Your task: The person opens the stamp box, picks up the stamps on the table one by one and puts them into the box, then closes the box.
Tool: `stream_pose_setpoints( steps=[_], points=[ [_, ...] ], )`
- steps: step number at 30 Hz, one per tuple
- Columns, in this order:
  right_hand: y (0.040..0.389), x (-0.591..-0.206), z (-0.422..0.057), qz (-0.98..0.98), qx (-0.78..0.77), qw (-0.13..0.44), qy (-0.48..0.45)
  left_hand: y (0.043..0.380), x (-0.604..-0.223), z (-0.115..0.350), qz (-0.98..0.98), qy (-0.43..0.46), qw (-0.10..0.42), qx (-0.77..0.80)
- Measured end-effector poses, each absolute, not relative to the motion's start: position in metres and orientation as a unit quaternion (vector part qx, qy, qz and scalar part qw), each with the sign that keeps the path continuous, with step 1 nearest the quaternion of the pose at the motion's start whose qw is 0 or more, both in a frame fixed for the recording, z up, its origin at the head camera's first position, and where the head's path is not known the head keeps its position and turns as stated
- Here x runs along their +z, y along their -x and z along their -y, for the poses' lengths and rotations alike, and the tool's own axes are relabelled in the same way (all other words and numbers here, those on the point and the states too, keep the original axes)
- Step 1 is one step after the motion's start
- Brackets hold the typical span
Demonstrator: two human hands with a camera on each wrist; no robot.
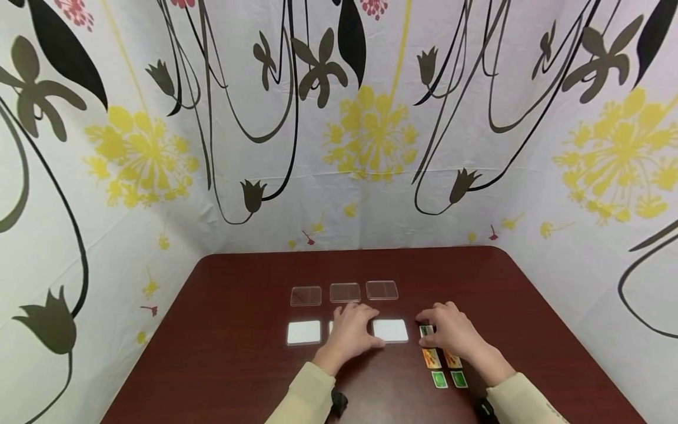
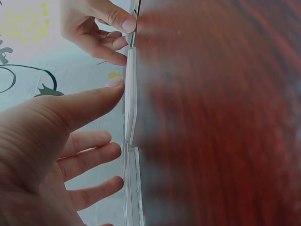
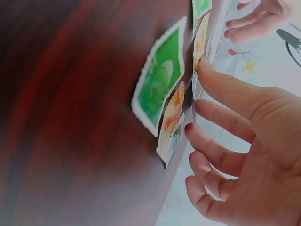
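Note:
My right hand (image 1: 454, 331) reaches over the stamps at the right, its thumb and index finger at opposite edges of a small green-and-white stamp (image 1: 426, 331). In the right wrist view its other fingers (image 3: 207, 146) are bent beside the stamps. My left hand (image 1: 349, 331) hovers over the middle white flat case, which it mostly hides. Its thumb and index finger point toward the near and far left corners of the right white case (image 1: 392, 331). In the left wrist view its thumb (image 2: 101, 101) lies close to a case's edge, and the other fingers are loosely spread.
Another white case (image 1: 304, 333) lies at the left of the row. Behind are three clear plastic lids (image 1: 345, 292). Two orange stamps (image 1: 431, 358) and two green stamps (image 1: 439, 380) lie nearer me on the dark red table (image 1: 222, 353). A patterned cloth (image 1: 296, 218) surrounds the table.

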State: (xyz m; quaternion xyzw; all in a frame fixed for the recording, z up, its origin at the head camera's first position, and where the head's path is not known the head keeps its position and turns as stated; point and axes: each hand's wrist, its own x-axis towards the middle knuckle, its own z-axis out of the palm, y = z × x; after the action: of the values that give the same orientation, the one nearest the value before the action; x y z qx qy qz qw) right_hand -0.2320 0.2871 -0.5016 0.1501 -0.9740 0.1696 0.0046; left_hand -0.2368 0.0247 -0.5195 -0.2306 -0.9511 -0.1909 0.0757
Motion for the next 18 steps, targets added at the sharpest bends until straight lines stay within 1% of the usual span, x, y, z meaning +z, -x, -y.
stream_pose_setpoints(
  steps=[3,9,18],
  points=[
    [0.2335,-0.5043,-0.2878,0.971,0.182,0.006,-0.152,0.2372,-0.5211,-0.0255,0.953,0.227,0.070,-0.187],
    [0.2330,-0.5047,-0.2862,0.967,0.190,0.026,-0.166,0.2373,-0.5226,-0.0276,0.955,0.221,0.060,-0.186],
    [0.2335,-0.5053,-0.2849,0.964,0.197,0.025,-0.178,0.2366,-0.5190,-0.0284,0.958,0.219,0.048,-0.176]
  ],
)
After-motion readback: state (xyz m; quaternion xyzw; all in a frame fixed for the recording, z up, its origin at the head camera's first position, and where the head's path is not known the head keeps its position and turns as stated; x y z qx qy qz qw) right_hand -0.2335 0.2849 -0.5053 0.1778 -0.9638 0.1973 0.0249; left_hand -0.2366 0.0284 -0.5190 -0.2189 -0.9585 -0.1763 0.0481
